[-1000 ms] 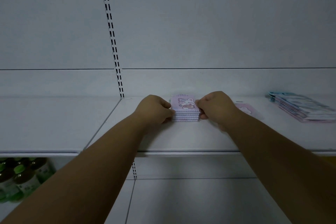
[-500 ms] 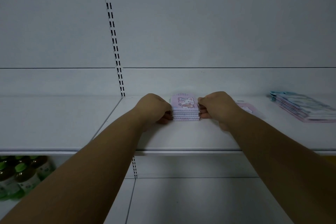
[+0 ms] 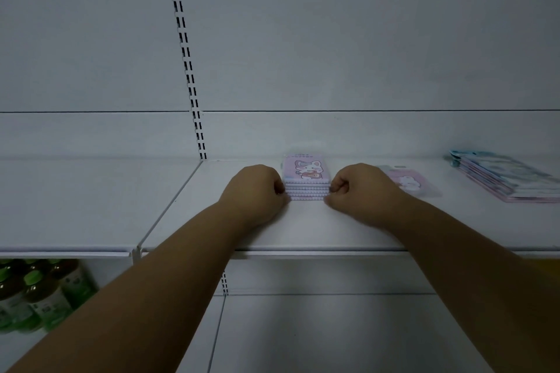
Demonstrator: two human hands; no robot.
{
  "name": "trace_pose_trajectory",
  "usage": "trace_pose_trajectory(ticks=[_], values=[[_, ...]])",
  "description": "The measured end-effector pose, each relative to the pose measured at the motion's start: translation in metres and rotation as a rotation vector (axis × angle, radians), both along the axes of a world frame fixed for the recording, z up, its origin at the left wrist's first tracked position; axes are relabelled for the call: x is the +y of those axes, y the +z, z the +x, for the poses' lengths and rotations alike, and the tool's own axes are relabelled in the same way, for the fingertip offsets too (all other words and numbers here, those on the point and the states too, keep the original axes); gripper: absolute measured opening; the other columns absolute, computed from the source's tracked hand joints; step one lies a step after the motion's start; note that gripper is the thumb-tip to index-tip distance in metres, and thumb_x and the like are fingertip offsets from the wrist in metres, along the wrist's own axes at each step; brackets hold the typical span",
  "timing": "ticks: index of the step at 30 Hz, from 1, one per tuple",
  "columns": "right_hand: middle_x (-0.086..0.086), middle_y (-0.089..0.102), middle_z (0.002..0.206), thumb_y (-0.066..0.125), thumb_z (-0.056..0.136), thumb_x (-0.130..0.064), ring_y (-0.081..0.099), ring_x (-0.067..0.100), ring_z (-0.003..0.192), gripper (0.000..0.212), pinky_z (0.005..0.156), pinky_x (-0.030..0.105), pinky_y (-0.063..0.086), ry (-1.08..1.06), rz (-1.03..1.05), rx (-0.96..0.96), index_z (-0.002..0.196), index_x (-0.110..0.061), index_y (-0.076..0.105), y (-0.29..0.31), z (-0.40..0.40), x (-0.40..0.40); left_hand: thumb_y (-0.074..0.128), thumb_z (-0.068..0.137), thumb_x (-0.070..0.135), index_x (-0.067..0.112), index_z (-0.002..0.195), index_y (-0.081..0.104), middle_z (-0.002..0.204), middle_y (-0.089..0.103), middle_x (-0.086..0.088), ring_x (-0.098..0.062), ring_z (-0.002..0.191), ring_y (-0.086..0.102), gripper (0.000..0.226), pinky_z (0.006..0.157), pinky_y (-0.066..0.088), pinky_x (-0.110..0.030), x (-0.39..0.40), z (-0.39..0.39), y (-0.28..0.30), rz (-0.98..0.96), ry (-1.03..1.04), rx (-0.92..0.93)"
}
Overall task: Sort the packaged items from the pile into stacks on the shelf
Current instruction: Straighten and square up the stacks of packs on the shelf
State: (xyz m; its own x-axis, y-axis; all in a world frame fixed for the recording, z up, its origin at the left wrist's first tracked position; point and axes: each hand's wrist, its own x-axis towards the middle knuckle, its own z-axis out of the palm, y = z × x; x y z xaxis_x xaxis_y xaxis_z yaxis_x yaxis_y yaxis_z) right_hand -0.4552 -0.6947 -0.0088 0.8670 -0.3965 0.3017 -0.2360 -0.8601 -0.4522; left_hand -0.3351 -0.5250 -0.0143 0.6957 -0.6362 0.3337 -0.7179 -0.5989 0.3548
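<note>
A small stack of purple packaged items [image 3: 306, 174] with a cartoon animal on top rests on the white shelf [image 3: 303, 230]. My left hand [image 3: 254, 191] presses against the stack's left side with curled fingers. My right hand [image 3: 357, 188] presses against its right side the same way. Both hands pinch the stack's front corners. A single pink packaged item [image 3: 409, 180] lies flat just behind my right hand. A pile of flat blue and pink packages [image 3: 503, 177] sits at the far right of the shelf.
A slotted upright rail [image 3: 185, 54] runs down the back wall left of the stack. Green-capped bottles [image 3: 36, 294] stand on the lower shelf at bottom left. A seam [image 3: 169, 206] divides the shelf into two boards.
Both hands have shifted slightly toward me along the stack's sides, and the fingers have curled tighter at its front corners. The stack stays in place.
</note>
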Motion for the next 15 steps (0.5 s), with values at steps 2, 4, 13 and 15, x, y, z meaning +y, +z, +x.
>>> trace_pose_trajectory(ticks=[2, 4, 13, 15], values=[[-0.008, 0.059, 0.066, 0.075, 0.076, -0.026, 0.057, 0.014, 0.068, 0.012, 0.065, 0.022, 0.038, 0.002, -0.022, -0.023, 0.077, -0.014, 0.073, -0.0011, 0.0016, 0.0000, 0.070, 0.082, 0.035, 0.016, 0.084, 0.073, 0.084, 0.069, -0.002, -0.018, 0.074, 0.055, 0.019, 0.066, 0.038, -0.025, -0.0012, -0.0006, -0.0021, -0.012, -0.007, -0.023], [0.002, 0.067, 0.072, 0.076, 0.076, -0.025, 0.061, 0.019, 0.071, 0.015, 0.066, 0.025, 0.043, -0.012, -0.043, -0.041, 0.077, -0.011, 0.074, -0.0027, 0.0031, 0.0008, 0.069, 0.082, 0.033, 0.016, 0.082, 0.073, 0.083, 0.068, -0.004, -0.018, 0.072, 0.053, 0.018, 0.065, 0.036, -0.026, -0.0014, -0.0009, -0.0039, -0.015, -0.006, -0.043], [0.008, 0.071, 0.074, 0.074, 0.079, -0.030, 0.063, 0.020, 0.069, 0.022, 0.063, 0.024, 0.039, -0.067, -0.036, -0.002, 0.068, -0.012, 0.071, -0.0073, 0.0040, -0.0010, 0.064, 0.085, 0.034, 0.013, 0.081, 0.072, 0.080, 0.068, -0.005, -0.022, 0.076, 0.060, 0.022, 0.065, 0.043, -0.028, -0.0016, -0.0041, -0.0073, 0.007, 0.020, -0.059], [0.007, 0.071, 0.073, 0.074, 0.079, -0.029, 0.063, 0.020, 0.068, 0.021, 0.063, 0.024, 0.039, -0.061, -0.020, -0.008, 0.066, -0.013, 0.069, -0.0071, 0.0048, -0.0004, 0.063, 0.086, 0.030, 0.011, 0.084, 0.072, 0.083, 0.069, -0.007, -0.024, 0.078, 0.060, 0.021, 0.067, 0.044, -0.028, -0.0032, -0.0053, -0.0064, 0.014, 0.006, -0.046]])
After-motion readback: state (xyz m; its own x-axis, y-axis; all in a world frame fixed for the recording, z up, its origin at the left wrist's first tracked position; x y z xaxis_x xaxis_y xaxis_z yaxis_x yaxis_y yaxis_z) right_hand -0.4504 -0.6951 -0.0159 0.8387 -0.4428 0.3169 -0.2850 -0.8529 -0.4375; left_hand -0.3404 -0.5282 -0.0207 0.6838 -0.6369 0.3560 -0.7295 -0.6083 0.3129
